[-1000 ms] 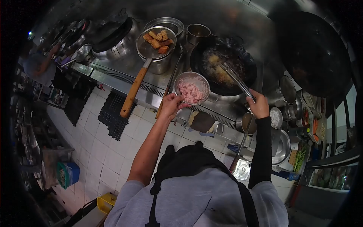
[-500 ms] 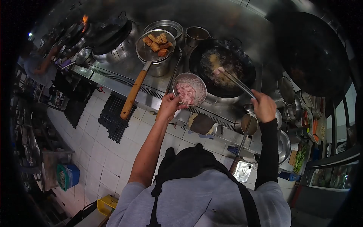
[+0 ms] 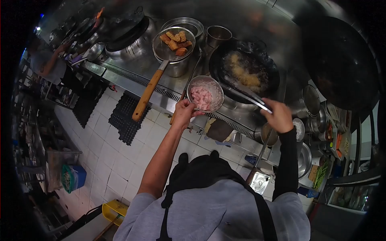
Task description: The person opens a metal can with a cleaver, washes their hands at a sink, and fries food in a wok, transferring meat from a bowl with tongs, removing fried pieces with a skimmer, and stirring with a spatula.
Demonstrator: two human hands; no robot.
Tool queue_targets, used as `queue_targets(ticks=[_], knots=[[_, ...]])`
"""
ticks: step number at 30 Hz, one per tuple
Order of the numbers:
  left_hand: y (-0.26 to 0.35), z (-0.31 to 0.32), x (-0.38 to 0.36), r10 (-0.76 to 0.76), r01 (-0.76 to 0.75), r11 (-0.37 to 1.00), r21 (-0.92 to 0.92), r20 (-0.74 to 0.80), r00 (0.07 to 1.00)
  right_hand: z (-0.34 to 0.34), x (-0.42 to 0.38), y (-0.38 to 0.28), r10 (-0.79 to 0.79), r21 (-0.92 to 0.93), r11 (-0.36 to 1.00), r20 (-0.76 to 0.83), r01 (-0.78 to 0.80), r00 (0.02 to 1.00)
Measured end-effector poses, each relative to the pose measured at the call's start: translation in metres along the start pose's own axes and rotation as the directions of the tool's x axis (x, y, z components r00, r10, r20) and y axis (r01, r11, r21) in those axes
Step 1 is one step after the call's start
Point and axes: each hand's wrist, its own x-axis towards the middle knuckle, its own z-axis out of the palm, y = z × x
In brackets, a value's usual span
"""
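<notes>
My left hand (image 3: 185, 112) grips the near rim of a small metal bowl (image 3: 206, 94) filled with pale pink raw meat pieces, held beside a black wok (image 3: 244, 72). The wok holds bubbling oil with yellowish food frying in it. My right hand (image 3: 278, 116) holds long metal tongs (image 3: 246, 94) whose tips reach down toward the wok's near side, close to the bowl.
A wooden-handled strainer (image 3: 171, 40) with fried brown pieces rests on a steel pot. Metal cups and bowls stand behind it. A second large wok (image 3: 341, 64) sits at right, small bowls and vegetables beyond. Another person (image 3: 48, 66) works at far left. Black mats lie on white floor tiles.
The tongs carried a piece of meat over the wok half a second ago; now their tips are back near the bowl and the oil bubbles more. The bowl stayed in my left hand.
</notes>
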Motion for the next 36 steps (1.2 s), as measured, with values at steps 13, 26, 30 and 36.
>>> queue_targets(ticks=[13, 26, 30, 36], knots=[[0.006, -0.002, 0.021, -0.007, 0.007, 0.999, -0.051, 0.007, 1.0, -0.011, -0.019, -0.024, 0.007, -0.015, 1.0, -0.136, -0.009, 0.991], [0.003, 0.016, 0.015, -0.111, 0.113, 0.991, -0.077, 0.023, 0.994, 0.085, 0.068, 0.073, 0.302, 0.017, 0.953, -0.135, -0.303, 0.944], [0.002, 0.01, 0.012, -0.06, 0.062, 0.997, -0.05, 0.035, 0.998, 0.025, 0.032, 0.02, 0.182, 0.025, 0.983, -0.199, -0.18, 0.963], [0.007, 0.009, 0.019, 0.061, -0.066, 0.997, 0.043, 0.109, 0.992, 0.036, -0.003, -0.023, -0.099, -0.169, 0.981, 0.005, 0.098, 0.995]])
